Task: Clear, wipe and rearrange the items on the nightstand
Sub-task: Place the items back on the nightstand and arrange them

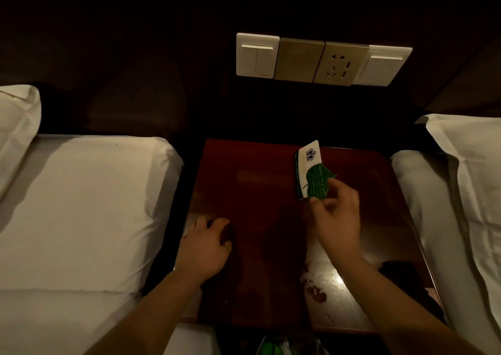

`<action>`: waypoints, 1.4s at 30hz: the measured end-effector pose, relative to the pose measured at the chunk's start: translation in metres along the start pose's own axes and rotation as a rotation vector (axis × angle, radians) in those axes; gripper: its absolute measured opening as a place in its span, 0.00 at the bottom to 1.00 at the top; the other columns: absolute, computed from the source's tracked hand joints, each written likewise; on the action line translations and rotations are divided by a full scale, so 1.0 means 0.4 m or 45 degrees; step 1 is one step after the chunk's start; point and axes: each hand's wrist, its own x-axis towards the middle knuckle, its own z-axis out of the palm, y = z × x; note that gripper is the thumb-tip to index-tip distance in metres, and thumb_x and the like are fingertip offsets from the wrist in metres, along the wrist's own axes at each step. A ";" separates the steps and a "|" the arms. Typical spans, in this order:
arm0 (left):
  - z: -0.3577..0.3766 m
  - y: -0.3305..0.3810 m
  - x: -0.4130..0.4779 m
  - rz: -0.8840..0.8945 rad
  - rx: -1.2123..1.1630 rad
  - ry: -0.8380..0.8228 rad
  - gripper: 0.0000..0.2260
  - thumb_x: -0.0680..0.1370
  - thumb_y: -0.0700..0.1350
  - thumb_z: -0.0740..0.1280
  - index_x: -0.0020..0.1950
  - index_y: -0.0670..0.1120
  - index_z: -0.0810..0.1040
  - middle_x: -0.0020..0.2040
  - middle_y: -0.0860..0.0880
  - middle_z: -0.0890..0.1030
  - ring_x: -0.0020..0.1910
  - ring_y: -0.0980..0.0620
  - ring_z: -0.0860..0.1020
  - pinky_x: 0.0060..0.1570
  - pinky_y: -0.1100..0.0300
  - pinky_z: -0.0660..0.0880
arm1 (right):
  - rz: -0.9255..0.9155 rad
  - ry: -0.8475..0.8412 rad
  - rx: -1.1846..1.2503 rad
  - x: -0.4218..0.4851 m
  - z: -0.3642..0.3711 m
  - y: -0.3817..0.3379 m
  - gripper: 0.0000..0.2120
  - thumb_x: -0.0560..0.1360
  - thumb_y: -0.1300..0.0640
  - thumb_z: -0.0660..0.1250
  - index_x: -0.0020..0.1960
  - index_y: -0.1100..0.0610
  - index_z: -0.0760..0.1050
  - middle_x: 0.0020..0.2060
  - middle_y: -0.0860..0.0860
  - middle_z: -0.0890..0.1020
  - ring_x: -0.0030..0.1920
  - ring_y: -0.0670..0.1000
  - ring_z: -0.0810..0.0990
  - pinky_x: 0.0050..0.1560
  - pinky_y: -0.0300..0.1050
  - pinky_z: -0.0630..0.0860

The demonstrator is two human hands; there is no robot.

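Holding the green-and-white card [311,173] in my right hand [336,219] above the nightstand [257,170] near its right back corner, my left hand [206,243] clutching something dark by the left edge, I could drop it: only fingertips pinch its lower end.

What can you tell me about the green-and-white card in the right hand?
The card is a flat, stiff-looking rectangle, white with a dark emblem at its far end and a green leaf shape bearing small text. The right hand pinches its near end, fingers on the leaf. It stands tilted over the right side of the dark red nightstand; contact is unclear.
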 end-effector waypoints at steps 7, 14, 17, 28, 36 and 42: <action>-0.037 0.021 -0.043 0.019 -0.031 0.137 0.28 0.78 0.60 0.61 0.78 0.62 0.59 0.74 0.46 0.64 0.73 0.44 0.65 0.68 0.43 0.67 | -0.453 -0.514 -0.490 -0.065 0.022 -0.057 0.26 0.74 0.44 0.68 0.70 0.47 0.69 0.63 0.45 0.74 0.63 0.48 0.68 0.56 0.42 0.69; -0.098 0.015 -0.108 0.037 0.038 0.245 0.30 0.78 0.65 0.56 0.79 0.63 0.53 0.80 0.45 0.58 0.80 0.43 0.53 0.74 0.36 0.57 | -0.553 -0.594 -0.638 -0.112 0.035 -0.124 0.29 0.73 0.40 0.67 0.71 0.47 0.67 0.64 0.46 0.74 0.63 0.50 0.69 0.59 0.48 0.74; -0.109 0.015 -0.147 0.005 0.088 0.256 0.32 0.77 0.67 0.54 0.79 0.62 0.50 0.81 0.45 0.56 0.80 0.42 0.50 0.75 0.36 0.55 | -0.596 -0.623 -0.685 -0.127 0.026 -0.142 0.29 0.73 0.39 0.65 0.72 0.45 0.66 0.65 0.45 0.73 0.64 0.50 0.68 0.60 0.51 0.74; -0.093 0.021 -0.384 -0.282 0.070 0.425 0.34 0.76 0.67 0.50 0.80 0.60 0.48 0.81 0.44 0.55 0.80 0.42 0.51 0.74 0.34 0.51 | -0.896 -0.839 -0.756 -0.232 -0.021 -0.226 0.29 0.76 0.38 0.62 0.74 0.44 0.63 0.69 0.47 0.71 0.66 0.53 0.67 0.61 0.52 0.73; -0.103 -0.057 -0.645 -0.519 0.049 0.521 0.33 0.78 0.66 0.53 0.81 0.58 0.49 0.81 0.45 0.55 0.80 0.42 0.50 0.75 0.36 0.52 | -1.106 -0.997 -0.702 -0.404 0.010 -0.342 0.28 0.76 0.40 0.62 0.74 0.45 0.63 0.67 0.46 0.72 0.65 0.53 0.67 0.62 0.50 0.71; -0.111 -0.189 -0.858 -0.745 -0.011 0.608 0.32 0.79 0.67 0.53 0.81 0.58 0.51 0.81 0.44 0.57 0.80 0.43 0.52 0.75 0.38 0.54 | -1.286 -1.146 -0.579 -0.606 0.095 -0.434 0.28 0.76 0.39 0.62 0.74 0.46 0.64 0.67 0.47 0.73 0.65 0.53 0.68 0.64 0.50 0.70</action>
